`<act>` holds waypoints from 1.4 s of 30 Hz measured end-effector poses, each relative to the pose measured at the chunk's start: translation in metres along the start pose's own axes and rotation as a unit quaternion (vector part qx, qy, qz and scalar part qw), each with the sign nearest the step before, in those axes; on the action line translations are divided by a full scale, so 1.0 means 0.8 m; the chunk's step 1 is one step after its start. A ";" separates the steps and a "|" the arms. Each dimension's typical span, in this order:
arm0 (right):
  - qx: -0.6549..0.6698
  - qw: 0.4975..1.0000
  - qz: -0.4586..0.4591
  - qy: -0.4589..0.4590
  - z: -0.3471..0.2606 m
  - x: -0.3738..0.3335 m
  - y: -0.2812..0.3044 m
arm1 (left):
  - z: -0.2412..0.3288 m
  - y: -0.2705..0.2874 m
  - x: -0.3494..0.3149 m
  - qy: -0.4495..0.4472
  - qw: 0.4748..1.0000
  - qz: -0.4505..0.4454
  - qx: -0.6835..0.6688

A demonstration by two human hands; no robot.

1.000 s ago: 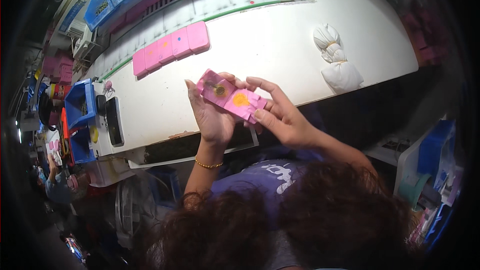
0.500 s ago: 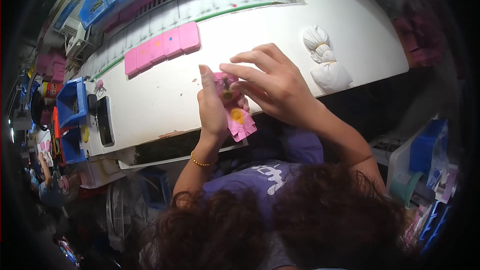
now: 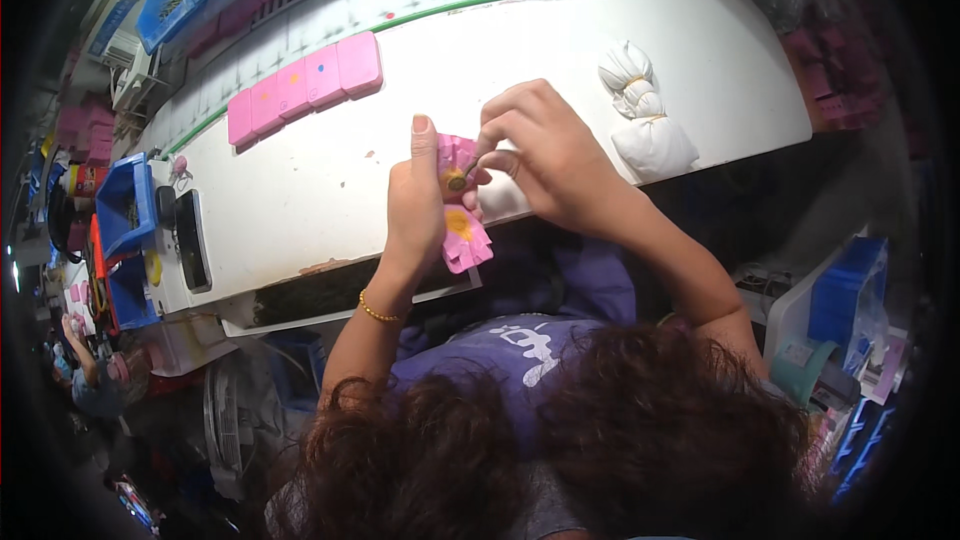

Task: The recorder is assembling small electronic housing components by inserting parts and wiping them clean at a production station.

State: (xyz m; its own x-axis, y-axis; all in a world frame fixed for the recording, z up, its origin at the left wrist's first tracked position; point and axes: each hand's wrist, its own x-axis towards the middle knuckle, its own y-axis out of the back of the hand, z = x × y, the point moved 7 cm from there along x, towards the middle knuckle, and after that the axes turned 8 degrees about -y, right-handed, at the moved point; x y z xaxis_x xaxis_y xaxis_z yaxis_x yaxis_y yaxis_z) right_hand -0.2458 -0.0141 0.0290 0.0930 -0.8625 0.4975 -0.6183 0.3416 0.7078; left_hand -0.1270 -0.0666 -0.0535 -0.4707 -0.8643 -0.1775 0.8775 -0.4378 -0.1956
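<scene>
Now both hands grasping pink case: left hand [image 3: 415, 205], right hand [image 3: 545, 145], pink case [image 3: 462, 210]; white cloth bundle [image 3: 645, 120] beside

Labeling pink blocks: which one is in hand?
The pink block with yellow spots, gripped by the left hand at the table's edge; the others lie in a row on the table.

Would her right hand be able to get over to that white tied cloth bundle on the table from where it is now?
Probably yes. The right hand is beside the white cloth bundle, with only bare table between them. But its fingers are busy at the pink piece the left hand holds, so it would have to let go.
</scene>
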 end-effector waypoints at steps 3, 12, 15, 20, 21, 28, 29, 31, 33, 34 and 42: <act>0.097 0.990 -0.003 -0.101 0.031 -0.008 0.005 | -0.009 0.005 0.003 0.058 0.998 0.014 -0.017; -0.196 0.964 0.070 -0.167 0.099 -0.031 0.036 | -0.015 0.007 0.010 0.066 0.997 -0.008 -0.040; -0.359 0.907 0.056 -0.215 0.095 -0.051 0.068 | -0.011 0.012 0.006 0.057 0.998 -0.004 -0.039; -0.226 0.939 0.010 -0.258 0.096 -0.073 0.076 | -0.012 0.009 0.008 0.053 0.998 -0.006 -0.037; -0.166 0.967 0.052 -0.187 0.071 -0.068 0.076 | -0.013 0.009 0.008 0.049 0.998 -0.005 -0.034; -0.110 0.992 -0.054 0.032 -0.022 -0.059 -0.007 | 0.007 -0.005 -0.001 -0.014 1.000 0.004 0.009; -0.112 0.992 -0.052 0.033 -0.020 -0.057 -0.002 | 0.004 -0.001 -0.003 -0.017 1.000 0.002 0.009; -0.002 0.997 -0.068 0.021 -0.026 -0.052 0.015 | 0.001 0.002 -0.016 -0.006 0.999 -0.011 0.038; -0.012 0.999 -0.010 0.040 -0.039 -0.054 0.027 | 0.012 0.003 -0.024 -0.059 0.993 0.004 0.099; 0.011 1.000 -0.015 -0.003 -0.036 -0.054 0.022 | 0.014 0.000 -0.025 -0.086 0.985 -0.024 0.149; 0.084 0.995 0.041 0.031 -0.045 -0.056 0.044 | -0.001 0.012 -0.025 -0.068 0.996 0.018 0.061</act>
State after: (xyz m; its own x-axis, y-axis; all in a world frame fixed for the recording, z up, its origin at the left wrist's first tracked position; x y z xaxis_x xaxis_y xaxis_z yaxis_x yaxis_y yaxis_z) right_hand -0.2435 0.0499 0.0498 0.0813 -0.8084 0.5830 -0.7465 0.3382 0.5731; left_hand -0.1095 -0.0530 -0.0526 -0.4291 -0.9019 -0.0493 0.9022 -0.4254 -0.0710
